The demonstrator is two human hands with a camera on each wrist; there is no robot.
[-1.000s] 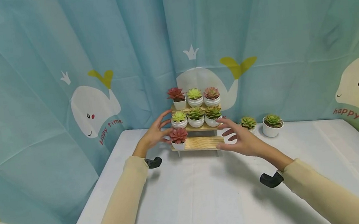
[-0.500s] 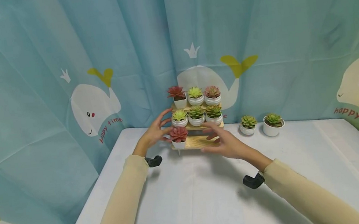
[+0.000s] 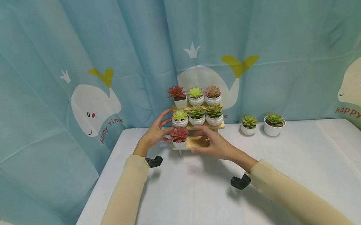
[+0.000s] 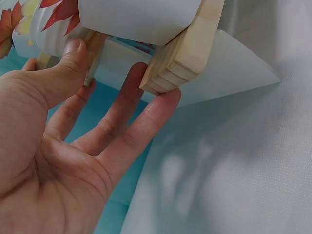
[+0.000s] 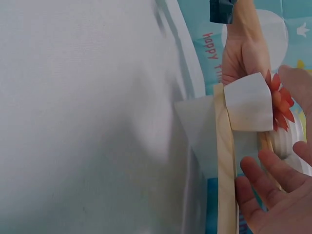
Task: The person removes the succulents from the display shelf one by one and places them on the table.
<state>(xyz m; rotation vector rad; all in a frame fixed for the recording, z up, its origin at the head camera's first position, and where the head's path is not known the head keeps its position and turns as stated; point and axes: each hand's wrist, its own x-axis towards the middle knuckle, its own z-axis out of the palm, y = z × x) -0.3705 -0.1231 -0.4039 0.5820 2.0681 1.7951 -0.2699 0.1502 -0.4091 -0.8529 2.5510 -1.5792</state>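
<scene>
A three-tier wooden stand [image 3: 192,142] holds small succulents in white pots. On its bottom tier, at the left end, sits a red succulent [image 3: 179,135]. My left hand [image 3: 154,134] is at the stand's left side; in the left wrist view its fingertips touch the end of the wooden board [image 4: 195,51], and the thumb [image 4: 73,61] lies by a white pot above. My right hand [image 3: 219,145] is in front of the bottom tier, right of the red succulent, fingers spread and holding nothing. In the right wrist view the red succulent's white pot [image 5: 249,103] stands apart from those fingers.
Two green succulents, one in a ridged pot [image 3: 248,130] and one in a plain pot [image 3: 273,130], stand on the white tablecloth [image 3: 306,157] right of the stand. A blue whale-print curtain [image 3: 256,14] hangs close behind.
My right hand has moved left along the bottom tier, towards the red succulent, uncovering the ridged-pot green succulent on the table. The left hand has stayed at the stand's left side.
</scene>
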